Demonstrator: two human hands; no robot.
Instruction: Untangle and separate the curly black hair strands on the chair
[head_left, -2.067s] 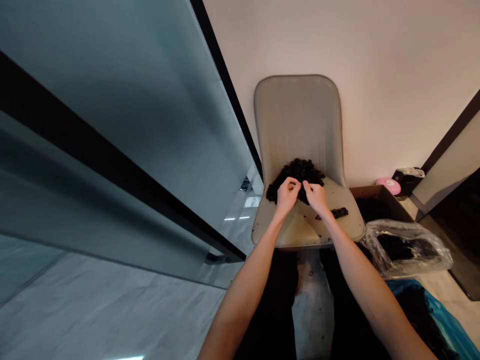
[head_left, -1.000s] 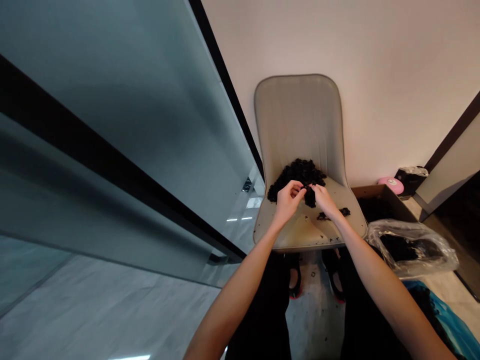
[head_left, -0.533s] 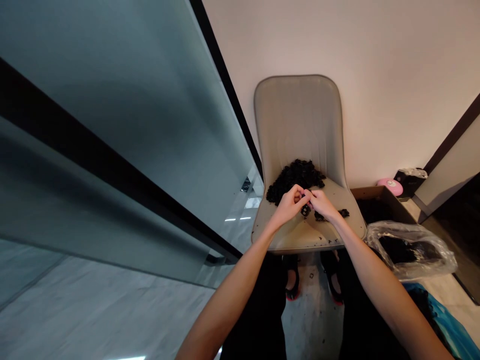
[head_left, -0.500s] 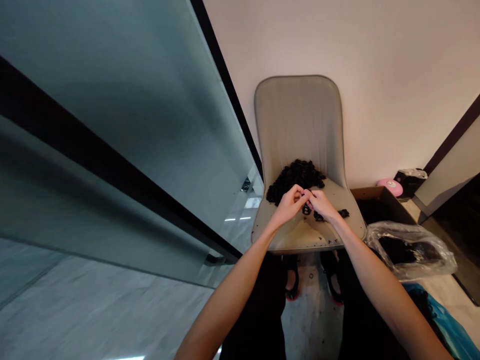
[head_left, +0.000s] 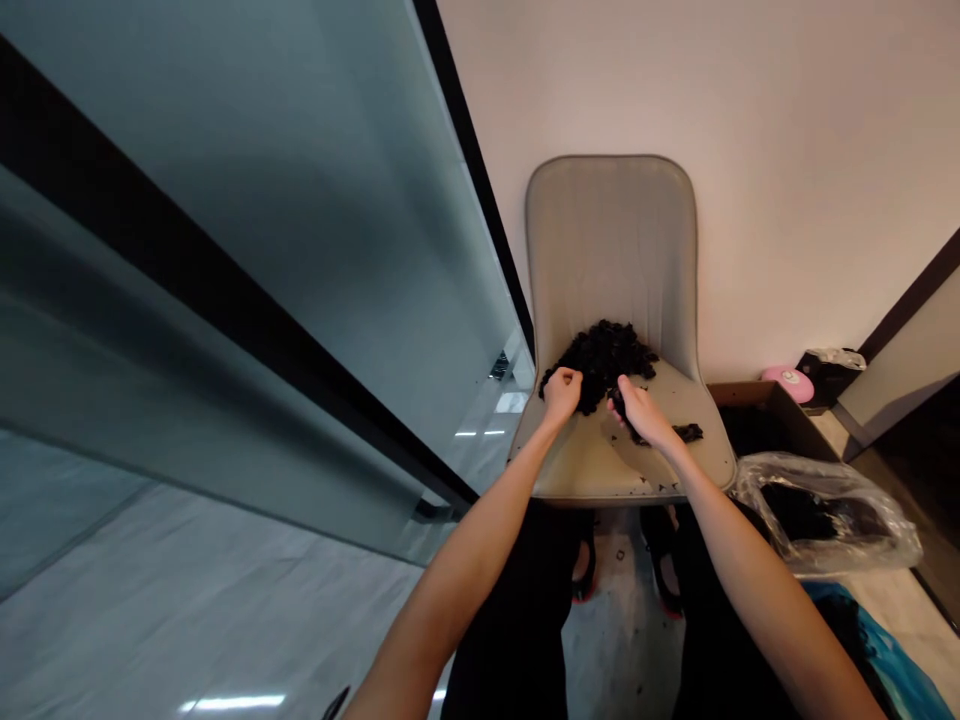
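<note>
A heap of small black pieces [head_left: 611,350], too fine to name, is piled at the back of a grey chair's seat [head_left: 577,470]. My left hand [head_left: 561,395] is at the heap's left front edge, its fingers closed in a pinch; what lies between them, if anything, I cannot make out. To the right of it, my right hand [head_left: 639,410] is closed around a black piece [head_left: 618,402] that shows at its fingertips. A short row of black pieces [head_left: 688,432] lies on the seat beside my right wrist.
Right of the chair stand a brown box [head_left: 814,425] and a clear plastic bag [head_left: 832,510] with black material inside. A pink round object [head_left: 791,383] and a blue bag [head_left: 892,650] are near them. On the left rises a glass partition [head_left: 300,250] with a black frame.
My hands, together before, have moved apart. The left has gone left to the heap's edge, while the right stays over the seat with a black piece. The view has shifted slightly.
</note>
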